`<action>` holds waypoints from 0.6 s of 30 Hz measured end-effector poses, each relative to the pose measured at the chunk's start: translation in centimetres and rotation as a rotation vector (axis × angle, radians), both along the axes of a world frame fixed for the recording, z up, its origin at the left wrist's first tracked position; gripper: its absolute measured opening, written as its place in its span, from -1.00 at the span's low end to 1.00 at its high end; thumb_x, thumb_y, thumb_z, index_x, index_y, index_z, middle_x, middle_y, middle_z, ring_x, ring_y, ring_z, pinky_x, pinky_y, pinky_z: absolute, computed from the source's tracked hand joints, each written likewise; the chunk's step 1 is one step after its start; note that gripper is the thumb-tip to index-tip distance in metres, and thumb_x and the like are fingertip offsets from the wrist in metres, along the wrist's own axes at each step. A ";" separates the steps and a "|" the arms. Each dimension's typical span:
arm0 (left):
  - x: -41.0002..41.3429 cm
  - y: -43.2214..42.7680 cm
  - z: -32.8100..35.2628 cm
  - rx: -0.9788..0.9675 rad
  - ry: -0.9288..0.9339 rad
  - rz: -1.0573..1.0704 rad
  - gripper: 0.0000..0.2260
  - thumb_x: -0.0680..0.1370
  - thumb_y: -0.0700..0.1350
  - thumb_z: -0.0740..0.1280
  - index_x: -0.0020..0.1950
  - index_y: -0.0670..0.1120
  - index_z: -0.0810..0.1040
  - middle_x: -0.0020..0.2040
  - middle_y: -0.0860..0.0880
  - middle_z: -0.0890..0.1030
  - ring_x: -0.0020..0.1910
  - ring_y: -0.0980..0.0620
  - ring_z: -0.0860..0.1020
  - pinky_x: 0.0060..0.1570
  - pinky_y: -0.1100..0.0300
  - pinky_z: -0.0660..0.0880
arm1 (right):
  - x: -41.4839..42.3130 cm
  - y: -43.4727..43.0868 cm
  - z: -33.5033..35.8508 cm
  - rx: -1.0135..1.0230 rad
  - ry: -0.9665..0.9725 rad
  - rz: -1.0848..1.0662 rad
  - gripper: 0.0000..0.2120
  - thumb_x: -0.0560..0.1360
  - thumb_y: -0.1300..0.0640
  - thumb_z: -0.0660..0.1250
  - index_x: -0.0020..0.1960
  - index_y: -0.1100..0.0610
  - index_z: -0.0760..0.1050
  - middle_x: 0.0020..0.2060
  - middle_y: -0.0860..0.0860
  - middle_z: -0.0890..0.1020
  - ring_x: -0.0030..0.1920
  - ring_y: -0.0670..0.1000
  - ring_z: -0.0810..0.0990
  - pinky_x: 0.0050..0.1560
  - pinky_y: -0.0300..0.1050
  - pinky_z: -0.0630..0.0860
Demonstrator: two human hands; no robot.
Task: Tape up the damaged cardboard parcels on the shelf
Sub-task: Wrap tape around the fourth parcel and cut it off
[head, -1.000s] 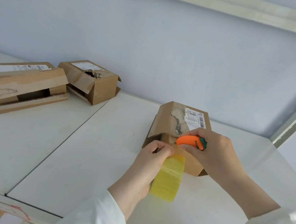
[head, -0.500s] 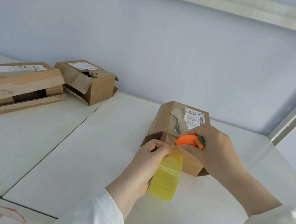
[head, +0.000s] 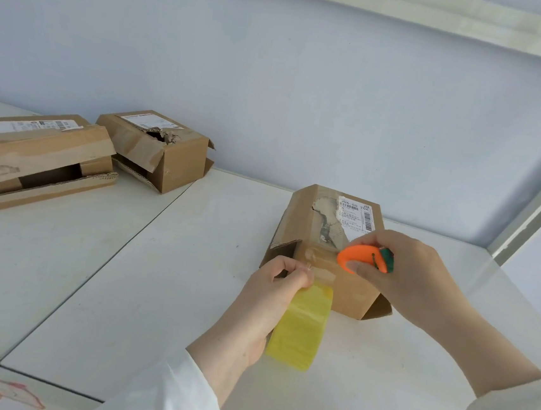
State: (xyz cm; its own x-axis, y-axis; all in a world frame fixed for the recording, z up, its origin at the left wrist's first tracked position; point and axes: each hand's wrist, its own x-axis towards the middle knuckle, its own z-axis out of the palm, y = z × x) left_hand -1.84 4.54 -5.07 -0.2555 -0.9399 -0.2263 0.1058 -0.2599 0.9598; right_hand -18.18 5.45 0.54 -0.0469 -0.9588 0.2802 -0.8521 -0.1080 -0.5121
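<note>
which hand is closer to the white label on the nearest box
Right. The right hand, gripping the orange cutter, is just below the label at the parcel's top edge; the left hand, holding the yellow tape roll, is lower, at its front face.

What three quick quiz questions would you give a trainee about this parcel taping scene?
1. True or false: the left hand holds the yellow tape roll.
2. The right hand holds: A an orange cutter, B scissors, C a marker.
3. How many other parcels lie left of the nearest parcel on the shelf?
Key: 1 true; 2 A; 3 two, the long parcel and the torn parcel.
</note>
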 end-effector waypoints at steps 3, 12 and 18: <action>0.7 0.7 -0.5 -0.108 -0.012 -0.003 -0.96 0.46 -0.04 0.35 -0.11 0.04 0.57 -0.26 0.13 0.53 -0.24 0.11 0.46 -0.27 0.23 0.33 | 0.4 -0.2 -0.4 0.002 -0.100 -0.029 -0.88 0.47 0.15 0.37 -0.05 -0.04 0.51 -0.22 -0.20 0.52 -0.23 -0.19 0.47 -0.30 -0.46 0.37; 3.4 2.5 -1.3 -0.276 0.042 -0.005 -0.85 0.34 0.04 0.33 -0.13 0.08 0.59 -0.04 0.05 0.66 0.02 0.07 0.56 0.09 0.06 0.36 | 4.9 1.5 -3.6 0.123 -0.609 0.159 -0.88 0.54 0.11 0.25 0.05 -0.03 0.50 -0.04 -0.12 0.60 -0.03 -0.13 0.55 0.00 -0.23 0.50; 4.8 2.4 -0.8 -0.327 0.005 0.045 -0.87 0.38 0.03 0.31 -0.13 0.07 0.59 -0.09 0.10 0.66 -0.05 0.15 0.57 -0.02 0.17 0.36 | 6.5 1.6 -3.7 0.129 -0.626 0.263 -0.74 0.45 -0.13 0.15 0.03 -0.04 0.46 -0.15 -0.19 0.53 -0.22 -0.28 0.47 -0.10 -0.33 0.40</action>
